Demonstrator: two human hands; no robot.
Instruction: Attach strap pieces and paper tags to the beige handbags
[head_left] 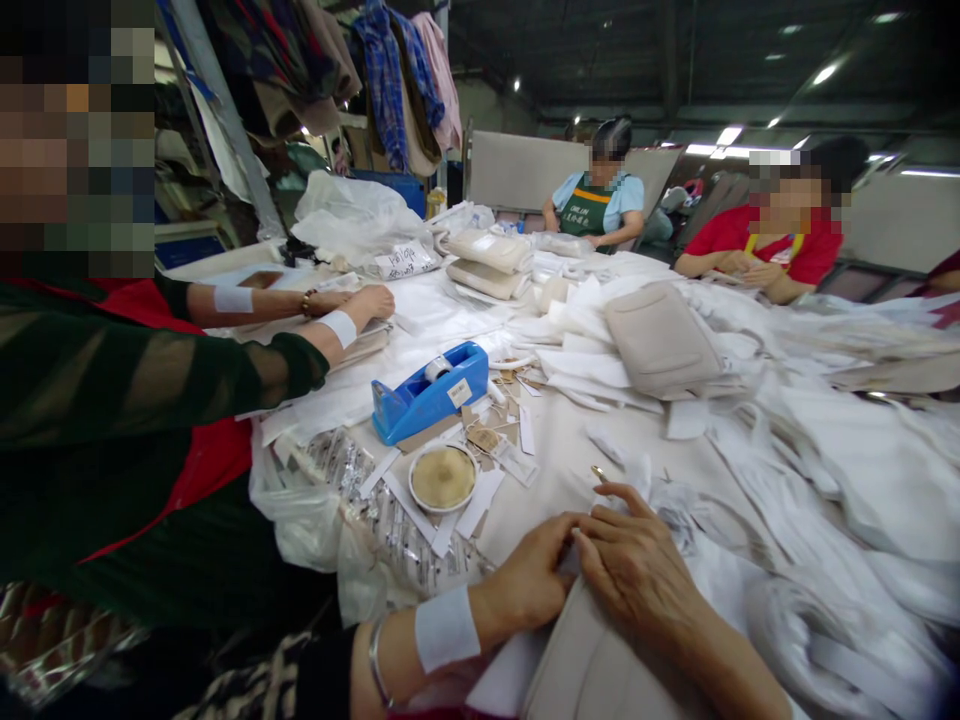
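My left hand [529, 580] and my right hand [637, 565] meet at the near edge of the table, over a beige fabric piece [592, 665] that lies under my forearms. The fingertips of both hands are pinched together on a small white piece [574, 555] at the top edge of that fabric. My right hand's fingers lie close together, pressed down. A white band wraps my left wrist beside a metal bangle. A small gold-coloured item [599, 473] lies on the table just beyond my right hand.
A blue tape dispenser [429, 392], a round dish [442, 477] and scattered paper tags sit ahead on the left. Clear packets [375, 500] spill from a plastic bag. White fabric heaps [825, 480] fill the right. A person at my left reaches over the table; two others sit across.
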